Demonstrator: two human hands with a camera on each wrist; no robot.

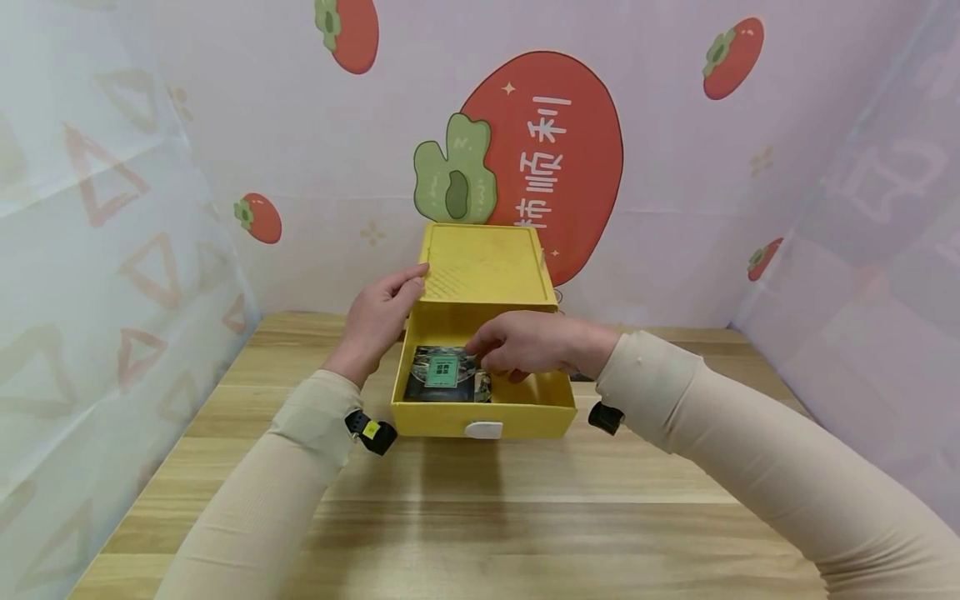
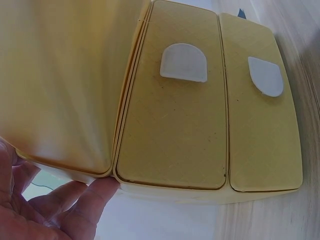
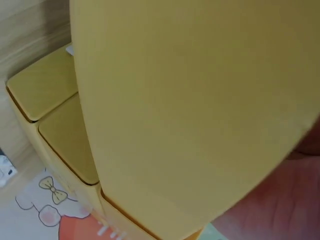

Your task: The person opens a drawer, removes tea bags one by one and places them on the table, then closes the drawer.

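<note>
A yellow drawer unit (image 1: 480,258) stands on the table, its top drawer (image 1: 444,419) pulled out. In the drawer's left part lies a dark, patterned booklet-like item (image 1: 420,385) with a green label. A small patterned piece (image 1: 483,387) shows along its right side. My left hand (image 1: 378,321) rests against the unit's left side near the top, fingers touching the frame edge in the left wrist view. Reaching into the drawer, my right hand (image 1: 528,343) has bent fingers at the dark item's upper right corner. I cannot tell whether they pinch it.
Two lower drawers, the middle drawer (image 2: 172,125) and the bottom drawer (image 2: 265,135), are closed, each with a white tab. The wooden table (image 1: 480,517) extends in front. A printed cloth backdrop (image 1: 337,150) hangs behind the unit and along both sides.
</note>
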